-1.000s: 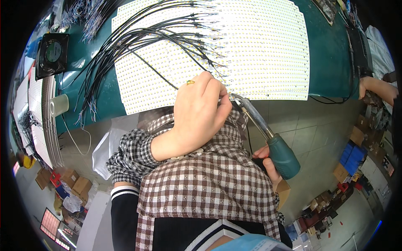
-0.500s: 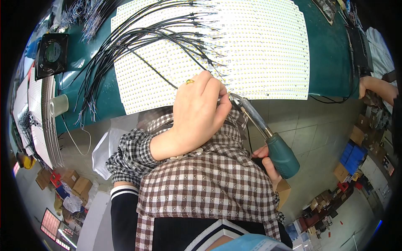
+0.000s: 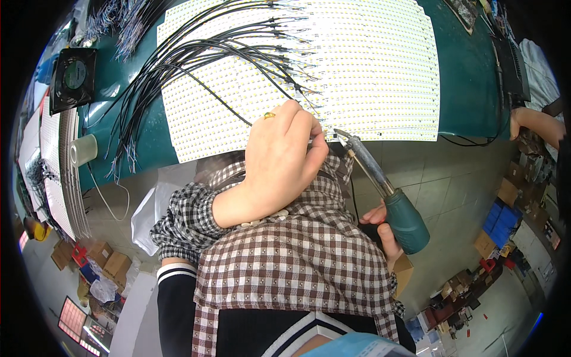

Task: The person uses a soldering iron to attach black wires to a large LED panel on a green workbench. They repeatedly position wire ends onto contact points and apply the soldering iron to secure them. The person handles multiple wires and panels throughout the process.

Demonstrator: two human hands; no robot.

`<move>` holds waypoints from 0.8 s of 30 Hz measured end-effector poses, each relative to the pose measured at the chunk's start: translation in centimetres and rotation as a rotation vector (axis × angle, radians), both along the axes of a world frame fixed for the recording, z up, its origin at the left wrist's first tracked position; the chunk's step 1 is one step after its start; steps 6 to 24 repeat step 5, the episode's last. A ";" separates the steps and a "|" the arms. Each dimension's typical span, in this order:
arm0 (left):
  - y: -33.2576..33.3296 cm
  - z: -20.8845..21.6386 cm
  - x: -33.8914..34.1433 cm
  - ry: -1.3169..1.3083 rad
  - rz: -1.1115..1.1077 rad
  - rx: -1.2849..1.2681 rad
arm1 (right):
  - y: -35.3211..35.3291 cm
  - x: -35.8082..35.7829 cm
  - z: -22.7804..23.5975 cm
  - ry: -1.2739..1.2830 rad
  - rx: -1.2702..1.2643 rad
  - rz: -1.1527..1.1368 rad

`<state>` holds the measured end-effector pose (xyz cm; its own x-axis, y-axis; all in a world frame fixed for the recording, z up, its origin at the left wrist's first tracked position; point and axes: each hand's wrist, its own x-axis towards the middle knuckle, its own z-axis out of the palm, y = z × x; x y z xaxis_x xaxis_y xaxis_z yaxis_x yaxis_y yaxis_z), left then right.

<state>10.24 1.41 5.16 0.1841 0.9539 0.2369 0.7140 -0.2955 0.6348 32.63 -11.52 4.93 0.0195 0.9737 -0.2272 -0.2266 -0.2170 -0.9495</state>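
My left hand (image 3: 282, 154), a ring on one finger, is closed in a pinch at the near edge of the white LED boards (image 3: 380, 77). A black cable (image 3: 217, 98) runs in under this hand; its end is hidden by my fingers. To the right, my right hand (image 3: 383, 232) wraps round the dark green handle of a soldering iron (image 3: 372, 169), partly hidden behind it. The iron's bent tip points up and left at the board edge, a short gap from my left fingertips. Several black cables with thin stripped wires (image 3: 291, 62) lie across the boards.
On the green table (image 3: 119, 137) stand a black fan (image 3: 74, 77) and a white roll (image 3: 83, 150). Stacked panels (image 3: 59, 166) are at the left. Another person's hand (image 3: 535, 128) rests at the table's right edge. Cardboard boxes (image 3: 110, 262) are on the floor.
The soldering iron and my right hand have shifted slightly right, so the tip has moved away from my left fingertips. My left hand stays almost where it was.
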 end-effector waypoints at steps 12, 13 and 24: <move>0.1 0.0 -0.1 -0.005 -0.006 -0.013 | 0.2 -0.4 0.5 -0.092 -0.018 0.002; 0.1 0.0 -0.1 -0.005 -0.006 -0.013 | 0.2 -0.4 0.5 -0.092 -0.018 0.002; 0.1 0.0 -0.1 -0.005 -0.006 -0.013 | 0.2 -0.4 0.5 -0.092 -0.018 0.002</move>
